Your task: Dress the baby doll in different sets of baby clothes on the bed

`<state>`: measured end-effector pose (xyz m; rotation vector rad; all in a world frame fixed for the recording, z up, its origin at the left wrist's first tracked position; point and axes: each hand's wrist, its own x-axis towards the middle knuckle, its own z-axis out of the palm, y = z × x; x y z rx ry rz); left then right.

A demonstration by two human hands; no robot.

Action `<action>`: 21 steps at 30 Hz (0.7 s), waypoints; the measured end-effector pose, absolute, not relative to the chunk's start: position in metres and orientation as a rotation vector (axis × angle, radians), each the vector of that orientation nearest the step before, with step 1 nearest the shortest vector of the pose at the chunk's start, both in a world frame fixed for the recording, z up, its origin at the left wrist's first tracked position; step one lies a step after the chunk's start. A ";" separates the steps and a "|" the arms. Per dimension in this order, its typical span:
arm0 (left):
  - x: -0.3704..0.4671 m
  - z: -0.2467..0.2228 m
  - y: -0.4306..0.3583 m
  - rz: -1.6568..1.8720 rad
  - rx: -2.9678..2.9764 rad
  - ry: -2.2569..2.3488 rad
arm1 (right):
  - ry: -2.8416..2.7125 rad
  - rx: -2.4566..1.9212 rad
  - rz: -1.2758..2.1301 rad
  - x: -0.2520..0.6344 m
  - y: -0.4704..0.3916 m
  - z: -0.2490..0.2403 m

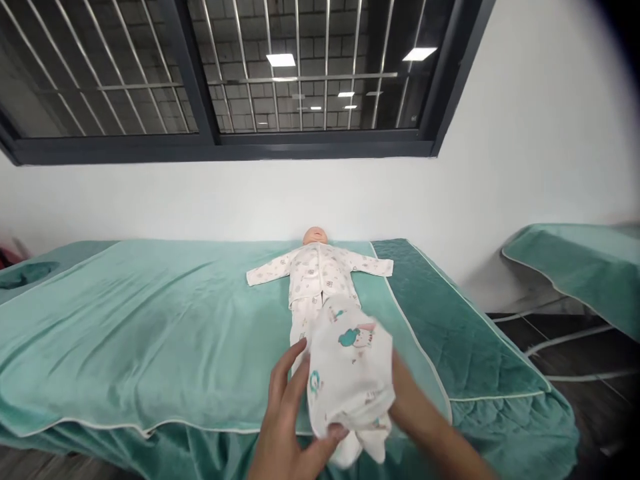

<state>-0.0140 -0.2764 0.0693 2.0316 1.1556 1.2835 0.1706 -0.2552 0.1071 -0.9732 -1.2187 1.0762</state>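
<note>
A white baby cloth (350, 363) with teal and pink animal prints hangs bunched in front of me, two short tails at its lower end. My left hand (290, 413) grips its lower left edge, thumb over the fabric and fingers along the side. From the right, my right hand (403, 383) reaches behind or into the cloth, which hides its fingers. Beyond it a baby doll (315, 235) lies on its back, arms spread, in a white printed top (316, 272) and white trousers (301, 317). The cloth covers part of the trousers.
A light green blanket (150, 333) covers the bed, with a darker quilted cover (450, 333) showing at right. Behind stands a white wall (225, 200) below a barred window (310, 143). Another green-covered surface (590, 267) with pale metal legs is at far right.
</note>
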 end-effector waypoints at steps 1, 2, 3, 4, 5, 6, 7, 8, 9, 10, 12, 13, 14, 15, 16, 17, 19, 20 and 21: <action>-0.014 0.065 -0.276 1.299 2.000 1.173 | -1.250 -1.061 0.972 0.188 -0.251 0.115; -0.015 0.062 -0.275 1.314 1.961 1.214 | -1.271 -1.129 0.831 0.207 -0.247 0.123; -0.016 0.058 -0.274 1.325 1.916 1.265 | -1.299 -1.194 0.683 0.227 -0.241 0.129; -0.017 0.056 -0.273 1.330 1.871 1.312 | -1.328 -1.276 0.535 0.247 -0.235 0.133; -0.018 0.053 -0.271 1.330 1.834 1.345 | -1.355 -1.364 0.373 0.267 -0.227 0.134; -0.019 0.051 -0.269 1.328 1.809 1.363 | -1.385 -1.461 0.218 0.285 -0.219 0.131; -0.019 0.048 -0.267 1.328 1.797 1.367 | -1.410 -1.554 0.061 0.302 -0.210 0.126; -0.019 0.046 -0.265 1.327 1.796 1.365 | -1.428 -1.664 -0.061 0.318 -0.201 0.117; -0.019 0.044 -0.262 1.325 1.804 1.361 | -1.414 -1.808 -0.133 0.332 -0.192 0.105; -0.019 0.043 -0.259 1.324 1.819 1.354 | -1.404 -1.955 -0.150 0.343 -0.184 0.091; -0.020 0.042 -0.251 1.327 1.887 1.318 | -1.538 -2.195 0.000 0.360 -0.171 0.061; -0.022 0.042 -0.248 1.333 1.934 1.295 | -1.600 -2.274 0.032 0.365 -0.168 0.048; -0.024 0.042 -0.244 1.345 1.984 1.268 | -1.633 -2.330 0.026 0.367 -0.165 0.037; -0.026 0.043 -0.240 1.360 2.031 1.242 | -1.631 -2.359 -0.014 0.368 -0.165 0.030; -0.029 0.044 -0.236 1.375 2.068 1.223 | -1.614 -2.362 -0.075 0.366 -0.165 0.028; -0.031 0.045 -0.232 1.388 2.088 1.219 | -1.592 -2.323 -0.145 0.362 -0.167 0.030; -0.035 0.047 -0.224 1.408 2.075 1.253 | -1.573 -2.122 -0.242 0.350 -0.171 0.045; -0.037 0.047 -0.219 1.418 2.048 1.282 | -1.590 -1.958 -0.238 0.342 -0.173 0.055; -0.038 0.047 -0.213 1.428 2.015 1.309 | -1.597 -1.791 -0.179 0.333 -0.173 0.066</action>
